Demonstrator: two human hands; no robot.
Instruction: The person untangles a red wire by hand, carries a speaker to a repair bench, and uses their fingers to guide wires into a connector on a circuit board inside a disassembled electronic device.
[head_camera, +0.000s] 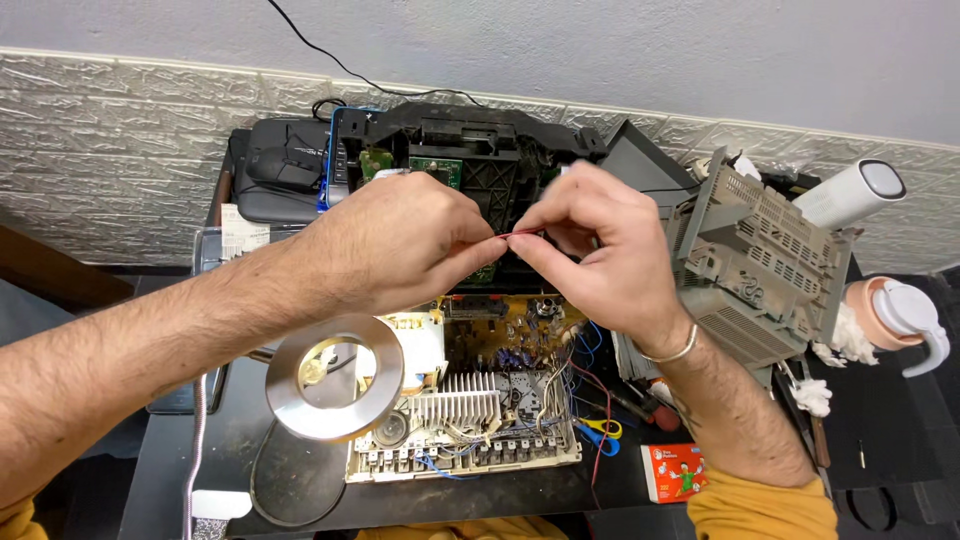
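Fingers of both my hands meet over the middle of the desk (880, 440), pinching a thin red wire (512, 234) between them. On my left hand (395, 245) the thumb and forefinger are pressed together on the wire's left end, the other fingers curled in; on my right hand (600, 245) the thumb and forefinger close on its right end in the same way, with the rest of the fingers loosely bent above. Only a short stretch of the wire shows between the two pinches, and its long axis runs nearly level from left to right, held up in the air well above the open circuit board (500, 400) with its finned heat sink (458, 408). Both hands are equally close to the wire, since each one grips an end. Whether this stretch joins the red lead that trails down past the board's right side, I cannot tell. Behind my knuckles sits a black plastic chassis (470, 150), and to the right lies a grey ventilated casing (760, 260). A round magnifier lamp (335, 378) hangs over the board's left corner, blue and yellow scissors (600, 432) lie just beside its right edge, and a small red box (675, 472) rests near my right forearm.
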